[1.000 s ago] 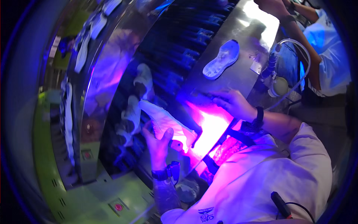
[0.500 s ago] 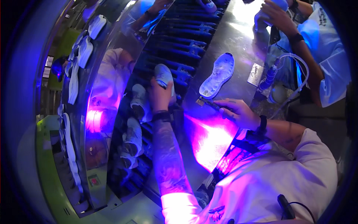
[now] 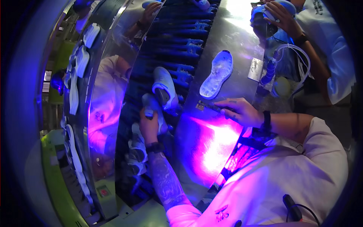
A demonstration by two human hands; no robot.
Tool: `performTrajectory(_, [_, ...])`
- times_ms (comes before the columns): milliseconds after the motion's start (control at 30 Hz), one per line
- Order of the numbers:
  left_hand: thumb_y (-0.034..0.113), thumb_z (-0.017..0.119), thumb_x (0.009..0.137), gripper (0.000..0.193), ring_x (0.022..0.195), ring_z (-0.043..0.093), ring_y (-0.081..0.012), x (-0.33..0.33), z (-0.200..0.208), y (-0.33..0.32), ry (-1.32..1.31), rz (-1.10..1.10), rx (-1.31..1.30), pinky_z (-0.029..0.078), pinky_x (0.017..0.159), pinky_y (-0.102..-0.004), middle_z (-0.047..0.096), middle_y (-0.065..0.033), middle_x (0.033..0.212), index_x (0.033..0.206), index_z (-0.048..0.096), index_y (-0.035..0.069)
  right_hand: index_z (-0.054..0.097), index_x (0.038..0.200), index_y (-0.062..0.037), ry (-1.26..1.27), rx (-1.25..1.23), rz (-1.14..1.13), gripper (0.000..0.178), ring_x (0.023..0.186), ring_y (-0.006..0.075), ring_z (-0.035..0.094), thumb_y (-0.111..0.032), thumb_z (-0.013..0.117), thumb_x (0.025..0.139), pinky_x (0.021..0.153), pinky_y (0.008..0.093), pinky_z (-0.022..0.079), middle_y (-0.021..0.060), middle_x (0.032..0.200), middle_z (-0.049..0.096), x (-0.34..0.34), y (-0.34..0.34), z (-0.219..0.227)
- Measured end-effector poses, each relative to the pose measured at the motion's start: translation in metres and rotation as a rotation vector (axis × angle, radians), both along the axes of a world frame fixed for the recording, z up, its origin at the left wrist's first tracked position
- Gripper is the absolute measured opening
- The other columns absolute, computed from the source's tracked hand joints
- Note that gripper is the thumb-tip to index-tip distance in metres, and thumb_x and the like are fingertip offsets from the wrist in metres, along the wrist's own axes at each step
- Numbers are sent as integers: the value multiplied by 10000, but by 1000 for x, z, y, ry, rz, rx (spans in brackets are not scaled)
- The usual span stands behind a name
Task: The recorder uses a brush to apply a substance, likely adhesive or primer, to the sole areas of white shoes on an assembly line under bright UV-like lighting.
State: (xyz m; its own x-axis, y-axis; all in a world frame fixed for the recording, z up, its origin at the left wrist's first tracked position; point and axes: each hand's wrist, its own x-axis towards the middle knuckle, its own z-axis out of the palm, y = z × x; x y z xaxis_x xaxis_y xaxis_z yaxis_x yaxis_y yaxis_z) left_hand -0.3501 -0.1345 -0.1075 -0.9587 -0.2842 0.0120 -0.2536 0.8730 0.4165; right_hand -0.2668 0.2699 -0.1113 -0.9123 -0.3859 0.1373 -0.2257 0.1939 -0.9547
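Metal bench (image 3: 242,45) ran far to near under violet light, w/ a pink-white glare (image 3: 221,147) on its near part. Slatted conveyor (image 3: 181,45) lay along the bench's L edge; steel panel (image 3: 106,132) stood left of that, white soles (image 3: 82,62) strung out beyond it.

L hand (image 3: 149,126) was wrapped round a shoe (image 3: 152,102) over the conveyor, w/ a 2nd shoe (image 3: 165,87) just beside it, farther off. More shoes (image 3: 138,151) sat near, packed btwn L forearm (image 3: 164,178) & panel, so tight on that side.

R hand (image 3: 244,111) held a dark tool (image 3: 213,108) in a narrow grip, pale head pointing left (too small to tell what kind). Loose sole (image 3: 216,75) lay on the bench just past the tool. Metal plate (image 3: 255,69) sat by the R edge; hose (image 3: 307,62) & jar (image 3: 281,87) were just outside it. Co-worker's hand (image 3: 281,17) was far right.

Room to move: bench strips either side of the loose sole, plus the wide gap btwn the two hands. R forearm (image 3: 289,123) came in from the right, across the bench's near R edge.
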Motion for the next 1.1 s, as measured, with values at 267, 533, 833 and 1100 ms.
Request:
performTrajectory(267, [577,802,799,913,1191,644,-461,47,-36,-192,-402,138,-605,510,992,-517,657,-256,1294,1478,471,65,634,1358,-23,-10,-30,72,368,1009,286,703,-196,619,1034,888,390,553,173,1107,723,3,-29,11])
performTrajectory(533, [224,896,691,900,1197,588,-394,184,59,-28,292,120,-281,468,1060,-490,559,-268,1308,1414,435,-46,630,1361,-4,-22,-52,3,372,1070,293,701,-179,624,1032,945,405,545,189,1185,718,16,-19,-4])
performTrajectory(833, [181,849,757,1075,1351,492,-385,358,42,141,729,96,381,471,1114,-485,373,-242,1495,1552,158,-32,686,1319,-60,18,52,431,333,1078,291,689,-162,663,1003,960,402,540,167,1182,703,120,-128,27])
performTrajectory(1100, [342,828,862,1151,1384,466,-447,378,46,163,908,43,344,484,1091,-521,308,-333,1559,1583,22,-52,687,1288,14,-32,121,720,336,1014,261,695,-169,669,1006,900,387,551,159,1099,723,134,-79,51])
